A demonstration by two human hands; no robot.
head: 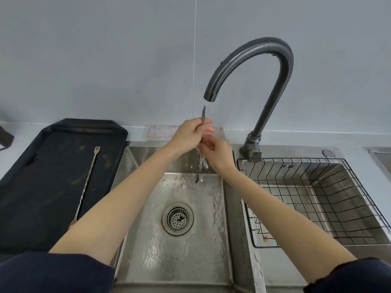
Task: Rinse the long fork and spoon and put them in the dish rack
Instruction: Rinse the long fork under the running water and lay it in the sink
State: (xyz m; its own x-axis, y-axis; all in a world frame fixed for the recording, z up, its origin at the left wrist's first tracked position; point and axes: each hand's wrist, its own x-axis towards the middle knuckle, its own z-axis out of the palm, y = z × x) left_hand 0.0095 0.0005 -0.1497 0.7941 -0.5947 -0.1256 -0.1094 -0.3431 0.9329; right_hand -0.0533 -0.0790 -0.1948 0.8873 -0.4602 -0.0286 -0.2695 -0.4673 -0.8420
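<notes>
Two bare hands held a long spoon point(203, 115) upright in the running water below the curved tap point(251, 60), over the left basin of a steel sink point(148, 240). The left hand point(188, 134) kept a clenched grip on the upper part of the handle; the right hand point(215, 152), just below it, closed its grip around the middle of the same handle. The spoon's lower end hung above the wet basin floor, which held only water and the round drain strainer point(178, 218). The long fork point(87, 182) lay alone in a dark tray point(42, 166) on the bench to the left of the sink, tines pointing toward the wall. The wire dish rack point(317, 199), seated in the right basin, held nothing. A folded cloth point(160, 133) lay against the wall behind the sink.
</notes>
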